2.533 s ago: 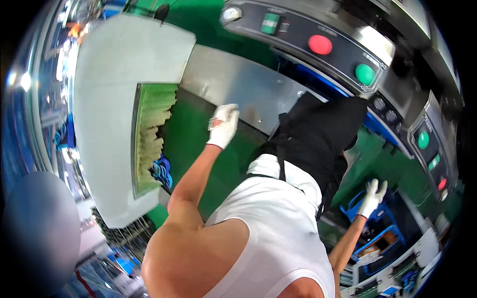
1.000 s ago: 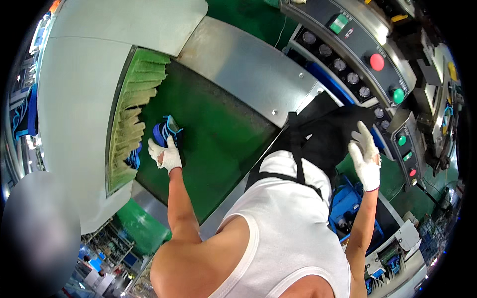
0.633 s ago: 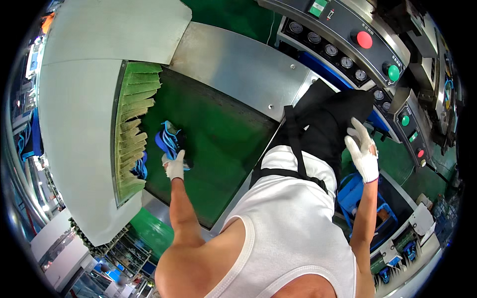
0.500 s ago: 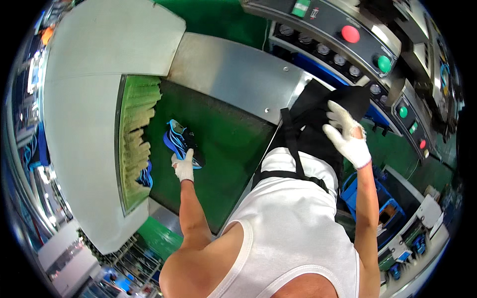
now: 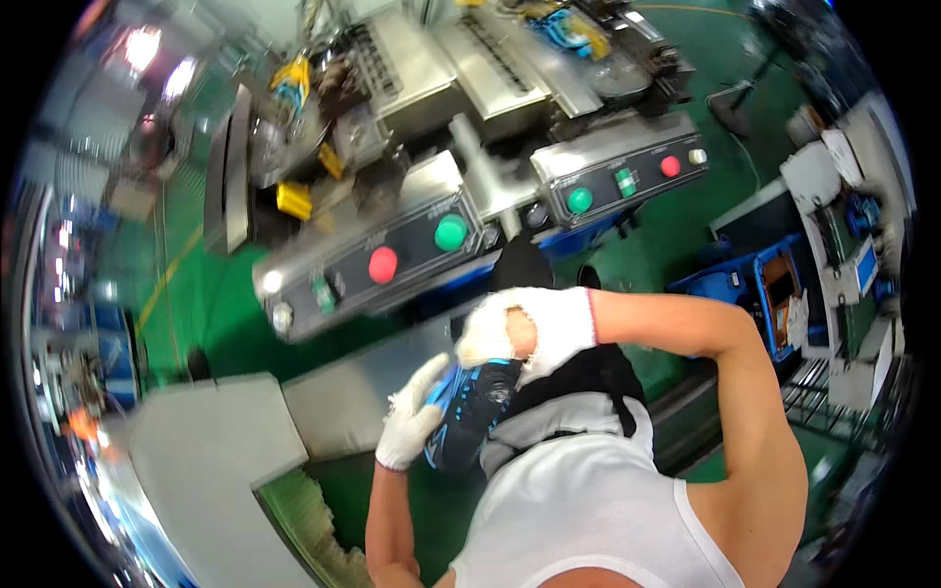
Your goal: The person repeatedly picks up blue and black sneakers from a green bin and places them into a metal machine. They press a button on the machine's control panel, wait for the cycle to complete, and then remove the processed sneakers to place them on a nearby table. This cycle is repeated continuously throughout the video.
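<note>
1 black-and-blue shoe [image 5: 480,407] is held slanting in front of my waist. My right hand [image 5: 554,328] is clamped over its upper end, fingers curled; bare skin shows through that glove. My left hand [image 5: 407,431] lies along its left side, fingers straight; whether it grips, I cannot tell. Beyond the shoe, the left panel [image 5: 351,282] carries 1 red button [image 5: 382,265] and 1 large green button [image 5: 450,232]; the right panel [image 5: 605,191] bears the same colours. At lower left, a grey cover [image 5: 211,470] adjoins a green fringe [image 5: 304,514].
</note>
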{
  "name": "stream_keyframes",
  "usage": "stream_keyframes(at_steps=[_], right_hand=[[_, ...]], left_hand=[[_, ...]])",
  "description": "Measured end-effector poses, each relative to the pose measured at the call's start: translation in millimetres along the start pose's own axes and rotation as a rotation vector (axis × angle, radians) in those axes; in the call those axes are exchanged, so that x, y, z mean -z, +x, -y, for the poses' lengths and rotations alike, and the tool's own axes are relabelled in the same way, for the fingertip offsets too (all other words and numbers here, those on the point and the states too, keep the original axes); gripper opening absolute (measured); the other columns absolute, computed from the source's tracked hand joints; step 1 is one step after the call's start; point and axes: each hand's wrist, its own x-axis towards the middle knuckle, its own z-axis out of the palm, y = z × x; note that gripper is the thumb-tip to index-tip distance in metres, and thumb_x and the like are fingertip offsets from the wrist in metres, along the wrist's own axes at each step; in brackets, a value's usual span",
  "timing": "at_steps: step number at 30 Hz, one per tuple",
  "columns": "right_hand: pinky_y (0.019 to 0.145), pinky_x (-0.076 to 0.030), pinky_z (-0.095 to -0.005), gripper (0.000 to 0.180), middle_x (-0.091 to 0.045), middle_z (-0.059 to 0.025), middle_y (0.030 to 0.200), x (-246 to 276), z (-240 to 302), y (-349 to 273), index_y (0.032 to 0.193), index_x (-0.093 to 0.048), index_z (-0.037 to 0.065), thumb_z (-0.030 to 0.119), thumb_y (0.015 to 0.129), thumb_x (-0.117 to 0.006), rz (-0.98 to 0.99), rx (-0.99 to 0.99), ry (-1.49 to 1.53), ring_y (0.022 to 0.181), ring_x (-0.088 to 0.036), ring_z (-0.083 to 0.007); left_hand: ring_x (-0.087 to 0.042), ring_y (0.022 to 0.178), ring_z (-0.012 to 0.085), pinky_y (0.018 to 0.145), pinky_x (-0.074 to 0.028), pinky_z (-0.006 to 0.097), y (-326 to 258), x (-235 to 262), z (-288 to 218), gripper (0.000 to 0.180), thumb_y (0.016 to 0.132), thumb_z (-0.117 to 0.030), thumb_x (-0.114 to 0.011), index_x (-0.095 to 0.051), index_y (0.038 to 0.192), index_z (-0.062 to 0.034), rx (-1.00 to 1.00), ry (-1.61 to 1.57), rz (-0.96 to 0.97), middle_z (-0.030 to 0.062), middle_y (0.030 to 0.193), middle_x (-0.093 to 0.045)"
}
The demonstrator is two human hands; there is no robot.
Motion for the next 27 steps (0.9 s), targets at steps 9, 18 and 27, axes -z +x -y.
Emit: stream_keyframes(at_steps=[9, 18, 27], right_hand=[[0.095, -0.057, -0.0342, 0.075, -0.069, -0.0058, 0.130, -27.9, 64.9, -228.6, 0.148, -0.057, 0.003, 0.009, 0.078, -0.085, -1.197, -0.862, 0.897, 0.107, -0.067, -0.0162], [0.068, -0.052, -0.0331, 0.027, -0.061, 0.0015, 0.084, -121.0, 22.2, -316.0, 0.097, -0.060, 0.004, 0.016, 0.085, -0.082, -1.976, -0.999, 1.008, 0.072, -0.058, -0.0119], [0.071, -0.056, -0.0345, 0.054, -0.064, -0.0019, 0.093, -143.1, 34.5, -325.7, 0.114, -0.043, 0.011, 0.012, 0.081, -0.086, -2.175, -1.101, 1.172, 0.081, -0.065, -0.0152]], left_hand=[[-0.073, 0.105, 0.0248, 0.094, -0.057, 0.042, 210.1, -119.5, -192.2, 0.063, 0.100, -0.030, -0.070, -0.050, 0.152, -0.0013, -0.567, 0.432, 0.210, 0.0184, 0.137, -0.065], [-0.059, 0.136, 0.0358, 0.115, -0.045, 0.042, 569.5, -204.5, -296.4, 0.071, 0.094, -0.035, -0.070, -0.050, 0.156, -0.0071, -0.650, 1.022, -0.233, 0.0230, 0.148, -0.060], [-0.070, 0.104, 0.0255, 0.094, -0.053, 0.036, 688.7, -198.3, -262.7, 0.023, 0.102, -0.024, -0.066, -0.076, 0.120, -0.0178, -0.848, 1.043, -0.401, 0.0109, 0.110, -0.075]])
